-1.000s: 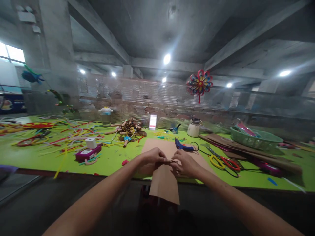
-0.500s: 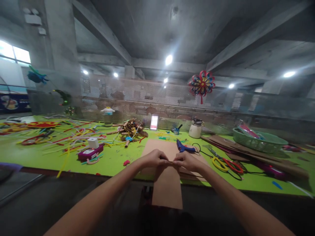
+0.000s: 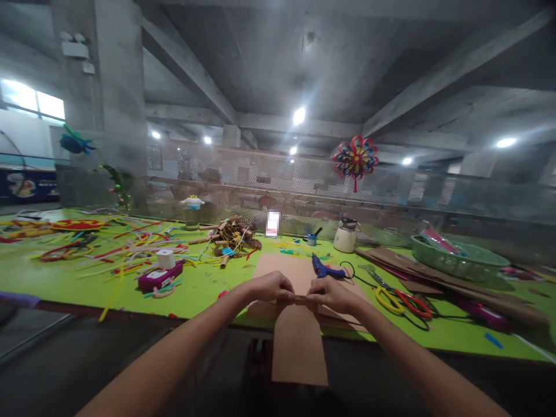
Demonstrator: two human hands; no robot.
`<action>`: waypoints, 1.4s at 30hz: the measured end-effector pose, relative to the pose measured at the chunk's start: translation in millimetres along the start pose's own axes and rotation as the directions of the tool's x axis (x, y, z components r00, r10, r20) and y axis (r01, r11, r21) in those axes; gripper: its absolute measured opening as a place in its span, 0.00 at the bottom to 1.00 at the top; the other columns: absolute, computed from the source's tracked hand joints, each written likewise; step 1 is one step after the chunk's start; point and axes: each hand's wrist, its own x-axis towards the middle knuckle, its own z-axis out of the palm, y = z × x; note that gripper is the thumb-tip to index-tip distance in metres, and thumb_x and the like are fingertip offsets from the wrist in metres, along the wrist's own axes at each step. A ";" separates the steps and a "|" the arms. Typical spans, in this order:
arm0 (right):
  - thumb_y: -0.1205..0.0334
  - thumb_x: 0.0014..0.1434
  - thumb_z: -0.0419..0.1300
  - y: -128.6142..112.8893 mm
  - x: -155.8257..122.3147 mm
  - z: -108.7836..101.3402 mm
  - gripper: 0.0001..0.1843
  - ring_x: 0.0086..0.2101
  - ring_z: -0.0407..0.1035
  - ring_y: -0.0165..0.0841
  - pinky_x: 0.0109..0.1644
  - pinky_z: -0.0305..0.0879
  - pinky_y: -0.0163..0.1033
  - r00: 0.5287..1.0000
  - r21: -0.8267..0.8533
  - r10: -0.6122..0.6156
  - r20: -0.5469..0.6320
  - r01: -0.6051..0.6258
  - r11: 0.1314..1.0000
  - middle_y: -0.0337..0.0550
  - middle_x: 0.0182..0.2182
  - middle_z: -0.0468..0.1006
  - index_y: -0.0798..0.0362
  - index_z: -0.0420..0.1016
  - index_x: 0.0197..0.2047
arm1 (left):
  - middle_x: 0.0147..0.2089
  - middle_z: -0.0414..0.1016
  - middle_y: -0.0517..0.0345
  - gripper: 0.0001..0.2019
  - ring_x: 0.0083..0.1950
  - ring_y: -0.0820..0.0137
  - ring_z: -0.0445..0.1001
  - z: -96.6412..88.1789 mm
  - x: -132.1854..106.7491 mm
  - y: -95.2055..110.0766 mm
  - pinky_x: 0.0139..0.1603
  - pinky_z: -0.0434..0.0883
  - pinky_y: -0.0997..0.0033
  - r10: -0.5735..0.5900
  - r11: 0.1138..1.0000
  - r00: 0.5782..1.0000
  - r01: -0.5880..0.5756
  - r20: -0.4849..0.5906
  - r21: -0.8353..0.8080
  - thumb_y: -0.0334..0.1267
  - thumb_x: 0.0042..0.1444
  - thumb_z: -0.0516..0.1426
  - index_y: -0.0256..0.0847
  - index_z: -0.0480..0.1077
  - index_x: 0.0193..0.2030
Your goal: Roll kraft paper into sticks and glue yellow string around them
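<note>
A sheet of brown cardboard hangs over the table's front edge, its far end curled into a narrow roll. My left hand pinches the left end of that roll. At its right end, my right hand pinches with thumb and fingers. Beneath and beyond both hands lies another flat cardboard piece on the green table. A blue glue gun rests on this piece just past my right hand. Scissors with yellow and red handles lie to the right of that hand.
Left on the green table are a purple box with a white charger and scattered pipe cleaners. Cardboard rolls are heaped at the back. A cream jug, cardboard strips and a green basket stand right.
My hands have moved slightly apart along the cardboard's rolled end, and the sheet hangs a little lower in view. The whole scene has shifted slightly down as the camera tilted.
</note>
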 end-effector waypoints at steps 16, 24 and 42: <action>0.70 0.52 0.54 -15.9 12.6 -0.3 0.11 0.27 0.66 0.29 0.30 0.59 0.31 0.998 -0.213 -0.033 0.061 0.045 0.976 0.44 0.27 0.76 0.59 0.78 0.34 | 0.34 0.75 0.56 0.10 0.32 0.73 0.67 5.8 -0.3 -1.4 0.30 0.62 0.79 0.138 0.966 0.988 -0.119 -0.071 0.228 0.34 0.50 0.55 0.35 0.74 0.37; 0.61 0.52 0.56 11.8 27.9 9.3 0.12 0.22 0.62 0.27 0.25 0.55 0.30 0.993 -0.189 0.013 0.115 0.009 0.982 0.42 0.22 0.75 0.61 0.78 0.30 | 0.29 0.73 0.57 0.11 0.27 0.74 0.65 18.0 18.0 -32.5 0.28 0.62 0.78 -0.001 0.999 0.997 -0.003 -0.082 -0.042 0.37 0.48 0.56 0.32 0.74 0.35; 0.52 0.52 0.55 40.4 29.5 18.4 0.19 0.21 0.58 0.26 0.23 0.53 0.30 0.989 -0.033 0.093 0.111 -0.090 0.995 0.40 0.20 0.71 0.62 0.76 0.29 | 0.25 0.65 0.61 0.19 0.26 0.76 0.59 20.0 23.8 -31.1 0.27 0.57 0.75 -0.027 0.986 0.999 0.019 -0.047 -0.165 0.51 0.45 0.57 0.32 0.70 0.29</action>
